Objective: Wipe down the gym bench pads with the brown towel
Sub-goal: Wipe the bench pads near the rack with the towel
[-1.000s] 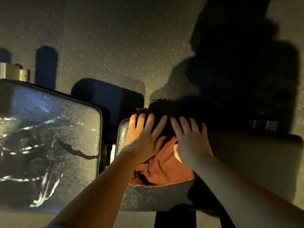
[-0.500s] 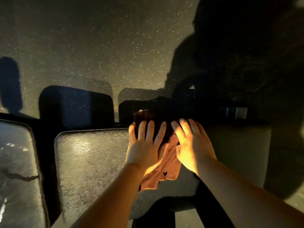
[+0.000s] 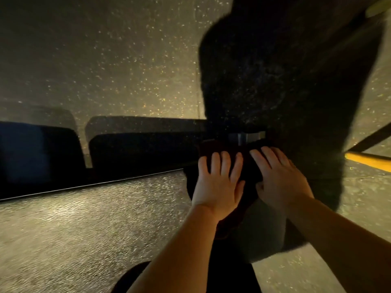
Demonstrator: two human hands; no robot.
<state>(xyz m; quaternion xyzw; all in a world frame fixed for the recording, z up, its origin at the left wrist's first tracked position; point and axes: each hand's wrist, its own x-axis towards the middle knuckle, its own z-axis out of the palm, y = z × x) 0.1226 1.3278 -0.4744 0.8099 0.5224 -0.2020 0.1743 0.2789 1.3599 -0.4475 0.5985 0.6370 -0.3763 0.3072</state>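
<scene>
The black textured bench pad point(image 3: 95, 218) fills the lower left and runs to the right under my arms. The brown towel point(image 3: 249, 174) lies near the pad's right end, deep in shadow and hard to make out. My left hand point(image 3: 218, 185) presses flat on the towel with its fingers spread. Beside it my right hand point(image 3: 279, 180) also lies flat on the towel, fingers straight. The two hands sit close together, thumbs nearly touching.
Speckled rubber floor point(image 3: 116, 66) lies beyond the pad. A large dark shadow point(image 3: 285, 81) covers the right side. A metal bracket point(image 3: 247, 137) shows just past the towel. A yellow bar point(image 3: 368, 160) and a dark strut stand at the right edge.
Both hands have slid the towel rightward along the pad toward its right end. The second pad at the left has left the view, and the towel has gone into shadow.
</scene>
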